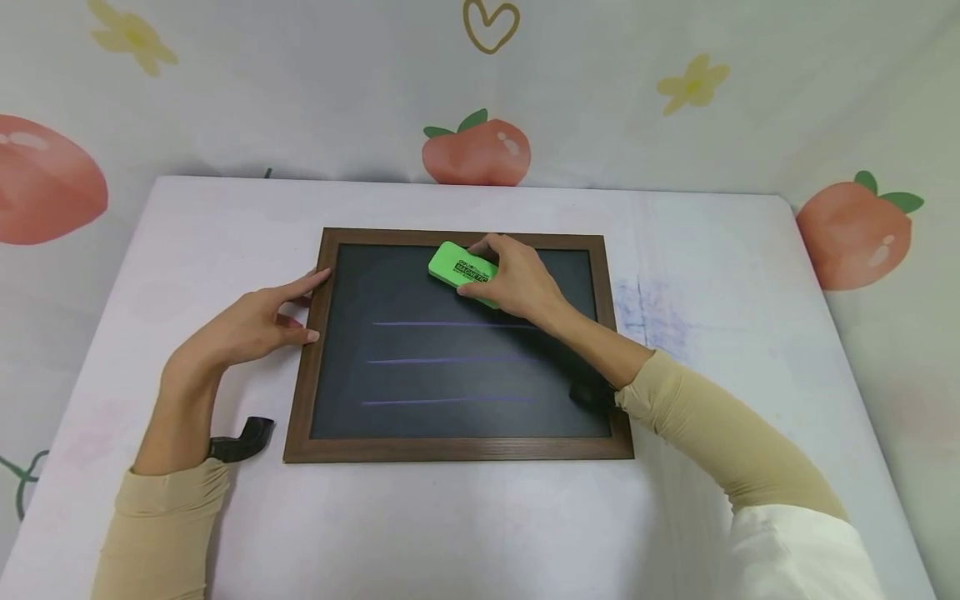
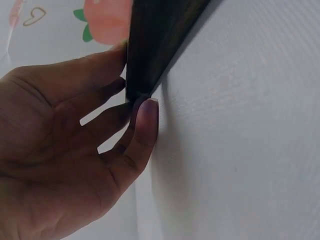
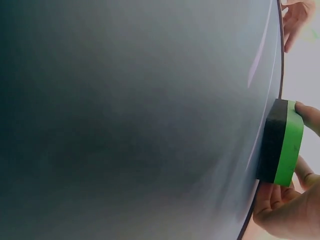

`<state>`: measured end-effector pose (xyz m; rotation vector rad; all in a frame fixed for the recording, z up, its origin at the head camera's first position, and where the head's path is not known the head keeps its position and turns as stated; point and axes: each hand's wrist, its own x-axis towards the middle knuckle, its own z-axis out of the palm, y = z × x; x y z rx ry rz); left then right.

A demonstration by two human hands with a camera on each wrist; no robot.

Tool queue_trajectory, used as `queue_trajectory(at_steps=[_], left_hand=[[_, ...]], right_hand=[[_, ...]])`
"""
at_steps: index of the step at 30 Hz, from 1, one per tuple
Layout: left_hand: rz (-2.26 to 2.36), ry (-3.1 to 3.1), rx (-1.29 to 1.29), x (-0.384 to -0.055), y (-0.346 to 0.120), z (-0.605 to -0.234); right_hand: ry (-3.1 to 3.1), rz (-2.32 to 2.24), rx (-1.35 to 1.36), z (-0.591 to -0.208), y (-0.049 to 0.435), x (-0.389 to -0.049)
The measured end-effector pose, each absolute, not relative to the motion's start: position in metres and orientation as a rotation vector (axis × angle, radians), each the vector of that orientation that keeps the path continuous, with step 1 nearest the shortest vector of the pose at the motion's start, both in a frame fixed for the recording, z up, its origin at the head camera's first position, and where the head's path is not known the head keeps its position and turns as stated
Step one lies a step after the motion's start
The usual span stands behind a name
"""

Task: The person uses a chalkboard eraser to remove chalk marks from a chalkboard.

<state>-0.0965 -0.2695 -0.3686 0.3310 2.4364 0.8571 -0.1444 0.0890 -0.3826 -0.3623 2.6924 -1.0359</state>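
1. Left hand (image 1: 258, 325) spreads thumb and forefinger wide, tips touching the left side of the framed blackboard (image 1: 465, 383), apparently bracing it.
2. Right hand (image 1: 525, 279) grips the green eraser (image 1: 461, 265) between thumb and fingers, beyond three purple lines (image 1: 420, 361) on the board.
3. Erasing seems in hand; the next stroke likely calls for a flat pad and steady frame.
4. White table (image 1: 480, 525) bears a bluish smudge (image 1: 652, 321) at right.
5. Behind, a pale wall (image 1: 337, 83) shows printed fruit (image 1: 480, 154) and yellow flowers (image 1: 135, 37).

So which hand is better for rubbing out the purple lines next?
Probably the right hand: it holds the eraser near the lines, dark side facing the board. The left hand touches the frame on its left, so it seems better for steadying.
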Motion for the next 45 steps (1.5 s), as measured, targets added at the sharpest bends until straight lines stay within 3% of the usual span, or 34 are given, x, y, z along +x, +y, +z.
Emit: queue_trajectory(at_steps=[45], left_hand=[[0.843, 2.437, 0.337, -0.095, -0.268, -0.364]], right_hand=[[2.74, -0.892, -0.109, -0.368, 0.173, -0.134]])
